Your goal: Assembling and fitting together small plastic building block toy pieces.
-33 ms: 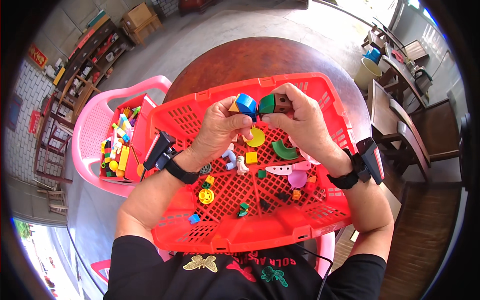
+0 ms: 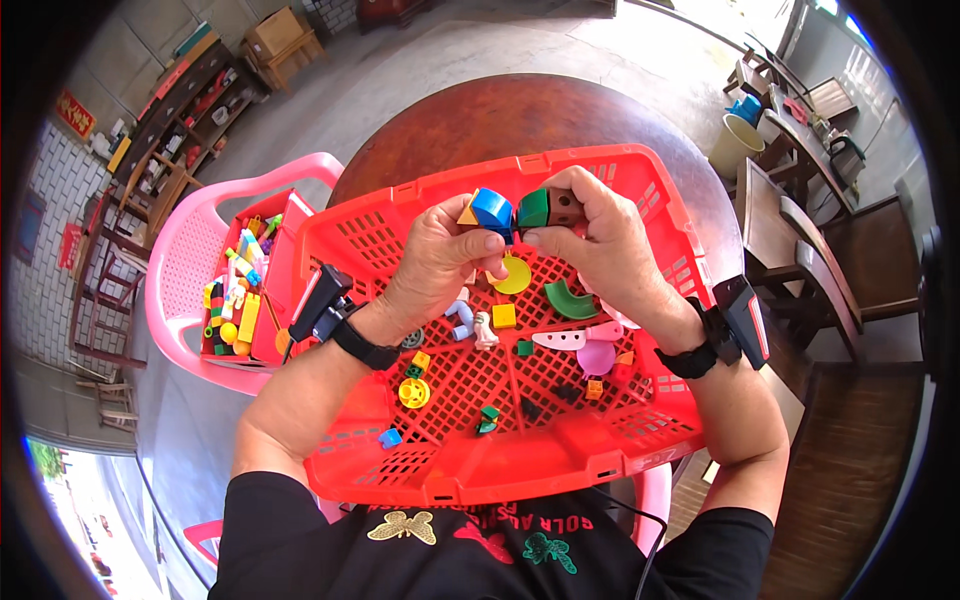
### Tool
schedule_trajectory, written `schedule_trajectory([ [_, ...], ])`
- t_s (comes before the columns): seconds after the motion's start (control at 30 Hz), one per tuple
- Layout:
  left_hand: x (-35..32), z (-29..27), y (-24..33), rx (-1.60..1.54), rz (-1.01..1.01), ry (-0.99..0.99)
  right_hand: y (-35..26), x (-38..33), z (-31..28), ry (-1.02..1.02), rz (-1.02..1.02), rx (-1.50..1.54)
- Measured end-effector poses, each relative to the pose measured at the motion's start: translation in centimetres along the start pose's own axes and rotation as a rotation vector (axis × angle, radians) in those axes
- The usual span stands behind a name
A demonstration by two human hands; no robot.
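Above the red plastic basket (image 2: 470, 485), both hands are raised close together. My left hand (image 2: 435, 250) is closed around a blue toy block (image 2: 491, 210) that has a yellow-orange piece (image 2: 467, 210) at its left. Pinched in my right hand (image 2: 610, 230) is a green curved toy block (image 2: 534, 208), with a brown piece with round holes (image 2: 564, 207) beside it. The blue and green blocks nearly meet; whether they touch cannot be made out. Below them in the basket lie a yellow disc (image 2: 513, 275), a green curved piece (image 2: 570, 300) and a yellow block (image 2: 503, 316).
The basket also holds a toy knife (image 2: 560, 340), a purple round piece (image 2: 596, 356) and a yellow wheel-like piece (image 2: 414, 393). At left, a red box (image 2: 285, 330) of toys sits on a pink chair (image 2: 175, 270). Behind stands a round wooden table (image 2: 500, 110).
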State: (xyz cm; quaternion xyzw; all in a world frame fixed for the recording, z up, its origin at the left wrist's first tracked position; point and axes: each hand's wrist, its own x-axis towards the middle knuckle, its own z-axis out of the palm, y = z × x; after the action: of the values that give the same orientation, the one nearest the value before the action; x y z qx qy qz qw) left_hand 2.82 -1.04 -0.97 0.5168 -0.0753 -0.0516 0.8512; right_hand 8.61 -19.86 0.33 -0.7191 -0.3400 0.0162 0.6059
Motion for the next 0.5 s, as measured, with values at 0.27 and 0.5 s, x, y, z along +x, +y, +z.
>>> schedule_trajectory([
  [0.27, -0.4, 0.4, -0.5, -0.014, 0.057, 0.049, -1.5, -0.3, 0.1, 0.026, -0.100, -0.131],
  [0.5, -0.4, 0.3, 0.3, 0.116, 0.096, 0.003, -1.6, -0.4, 0.4, 0.031, -0.230, -0.168],
])
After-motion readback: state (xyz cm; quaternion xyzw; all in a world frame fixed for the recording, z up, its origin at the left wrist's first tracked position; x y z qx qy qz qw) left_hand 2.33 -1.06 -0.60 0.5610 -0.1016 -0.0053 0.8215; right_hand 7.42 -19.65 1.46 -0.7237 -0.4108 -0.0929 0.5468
